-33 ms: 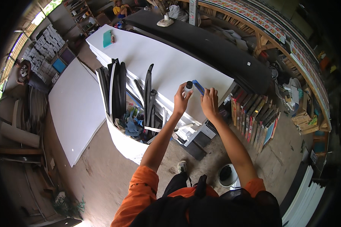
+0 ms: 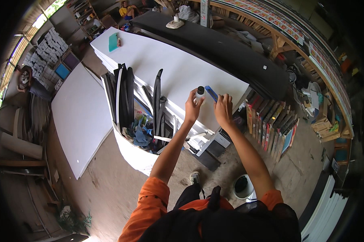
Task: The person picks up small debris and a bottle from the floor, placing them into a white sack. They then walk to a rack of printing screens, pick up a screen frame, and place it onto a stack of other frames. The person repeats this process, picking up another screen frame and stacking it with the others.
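Observation:
My left hand (image 2: pixel 193 109) is closed round a small translucent bottle (image 2: pixel 199 95) with a black cap, held upright. Close beside it, my right hand (image 2: pixel 223 109) grips a slim blue utility knife (image 2: pixel 211 93), which slants up toward the bottle; its blade cannot be made out. Both hands are above the near right end of a stack of white sheets (image 2: pixel 169 60). The bottle and the knife are apart.
Left of my arms, a white sack (image 2: pixel 129 149) holds black and white strips and rags. Framed screens (image 2: pixel 270 121) stand at right. A bucket (image 2: pixel 242 187) sits near my feet. Beyond the stack lies a black-topped table (image 2: pixel 214 44). A teal piece (image 2: pixel 113 42) rests on the sheets.

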Tool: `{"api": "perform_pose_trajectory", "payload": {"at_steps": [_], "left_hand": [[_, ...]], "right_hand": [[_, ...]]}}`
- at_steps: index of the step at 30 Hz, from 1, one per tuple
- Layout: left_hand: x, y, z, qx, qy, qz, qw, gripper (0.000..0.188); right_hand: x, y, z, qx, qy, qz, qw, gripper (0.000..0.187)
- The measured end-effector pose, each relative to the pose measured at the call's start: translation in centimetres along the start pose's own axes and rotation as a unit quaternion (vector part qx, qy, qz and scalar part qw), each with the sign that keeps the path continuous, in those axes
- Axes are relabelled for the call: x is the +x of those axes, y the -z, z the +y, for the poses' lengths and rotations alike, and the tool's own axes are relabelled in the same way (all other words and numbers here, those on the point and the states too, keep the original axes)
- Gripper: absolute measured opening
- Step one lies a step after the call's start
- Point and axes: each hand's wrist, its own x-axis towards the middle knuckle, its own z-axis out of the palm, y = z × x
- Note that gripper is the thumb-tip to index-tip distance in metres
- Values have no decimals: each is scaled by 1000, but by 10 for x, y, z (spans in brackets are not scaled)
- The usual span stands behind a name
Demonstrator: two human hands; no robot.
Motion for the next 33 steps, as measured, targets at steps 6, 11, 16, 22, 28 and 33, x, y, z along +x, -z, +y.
{"api": "perform_pose_trajectory", "payload": {"at_steps": [6,11,16,22,28,33], "left_hand": [[2,-2,-7,18,10,2,1000,48],[-2,-3,-17,22,32,3,999,59],[-17,-2,-6,124,-96,93,983,62],[-89,-7,54,75,-133,125,980,49],[-207,-32,50,88,-145,46,984,36],[-312,-78,12,65,-60,33,996,34]], "right_hand": [[-4,-6,2,-13,6,-28,999,38],[-6,1,2,10,22,-18,1000,41],[-16,19,4,67,37,32,997,35],[-68,74,47,140,63,121,981,22],[-195,127,143,112,36,73,990,15],[-371,162,266,92,-108,13,990,11]]}}
